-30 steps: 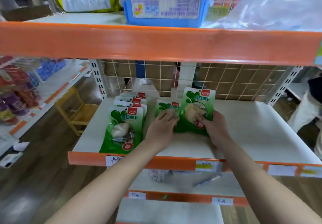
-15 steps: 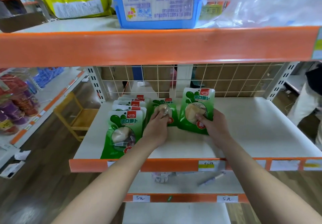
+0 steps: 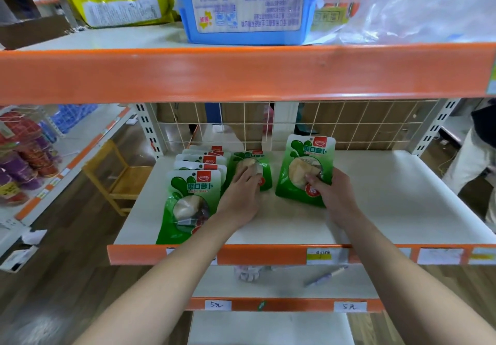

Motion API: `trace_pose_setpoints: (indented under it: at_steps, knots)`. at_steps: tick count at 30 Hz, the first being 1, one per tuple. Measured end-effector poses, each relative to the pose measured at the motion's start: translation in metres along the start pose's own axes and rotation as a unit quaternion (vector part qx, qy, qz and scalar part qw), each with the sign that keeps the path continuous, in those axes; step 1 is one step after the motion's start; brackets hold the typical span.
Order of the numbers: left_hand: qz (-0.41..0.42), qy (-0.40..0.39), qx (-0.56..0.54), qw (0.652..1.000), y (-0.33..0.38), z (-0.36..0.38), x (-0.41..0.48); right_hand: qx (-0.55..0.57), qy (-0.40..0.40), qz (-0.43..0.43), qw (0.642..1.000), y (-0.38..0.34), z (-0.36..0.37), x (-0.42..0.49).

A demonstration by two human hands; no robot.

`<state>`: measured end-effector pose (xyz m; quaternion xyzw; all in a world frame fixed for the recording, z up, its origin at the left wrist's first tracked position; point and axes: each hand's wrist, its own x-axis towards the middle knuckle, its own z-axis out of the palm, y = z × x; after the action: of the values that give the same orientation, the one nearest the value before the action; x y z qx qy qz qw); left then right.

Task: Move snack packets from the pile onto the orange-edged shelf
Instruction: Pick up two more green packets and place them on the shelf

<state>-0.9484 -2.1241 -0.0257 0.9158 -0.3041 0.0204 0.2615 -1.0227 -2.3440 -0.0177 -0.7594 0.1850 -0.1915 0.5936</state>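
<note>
In the head view, both forearms reach over the front of the orange-edged shelf (image 3: pixel 268 254). The left grip (image 3: pixel 241 194) lies palm down, fingers fairly straight and open, pressing on a green packet (image 3: pixel 264 169) that lies flat on the white shelf board near its back. Just to the left of that packet, a row of packets (image 3: pixel 188 197) of the same kind runs from the wire mesh back (image 3: pixel 349 122) to the shelf's front edge, each overlapping the next.

The right grip (image 3: pixel 332 197) is closed on a second packet (image 3: pixel 302 162), thumb on its printed face at the lower right corner and fingers behind. This packet stands nearly upright, facing the camera, a small gap to the right of the flat one. Whether its bottom edge touches the board I cannot tell.

On the shelf above stand a blue box (image 3: pixel 247 6) and a yellow bag (image 3: pixel 118 4). A pen (image 3: pixel 326 275) lies on the shelf below.
</note>
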Motion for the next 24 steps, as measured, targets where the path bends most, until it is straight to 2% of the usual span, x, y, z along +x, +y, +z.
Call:
trace_pose_setpoints:
  at_steps: [4, 7, 11, 15, 20, 24]
  knots:
    - [0.073, 0.03, -0.034, 0.996, -0.004, -0.019, -0.028, -0.002, -0.005, 0.016, 1.0, -0.002, 0.001, 0.002]
    - [0.111, 0.097, -0.012, 0.989, -0.02, -0.036, -0.05, 0.012, -0.003, 0.032, 0.999, -0.011, 0.004, 0.004]
    - [0.113, 0.176, 0.02, 0.978, -0.041, -0.053, -0.071, 0.058, 0.005, 0.021, 0.998, -0.031, 0.026, 0.012]
    - [0.083, 0.195, 0.036, 0.977, -0.063, -0.059, -0.088, 0.046, -0.025, 0.019, 0.998, -0.053, 0.067, 0.014]
    - [0.064, 0.208, 0.068, 0.974, -0.071, -0.06, -0.099, -0.048, -0.069, 0.056, 0.995, -0.049, 0.111, 0.008]
    - [0.045, 0.184, 0.077, 0.979, -0.073, -0.056, -0.098, -0.205, -0.019, 0.022, 0.978, -0.038, 0.115, 0.001]
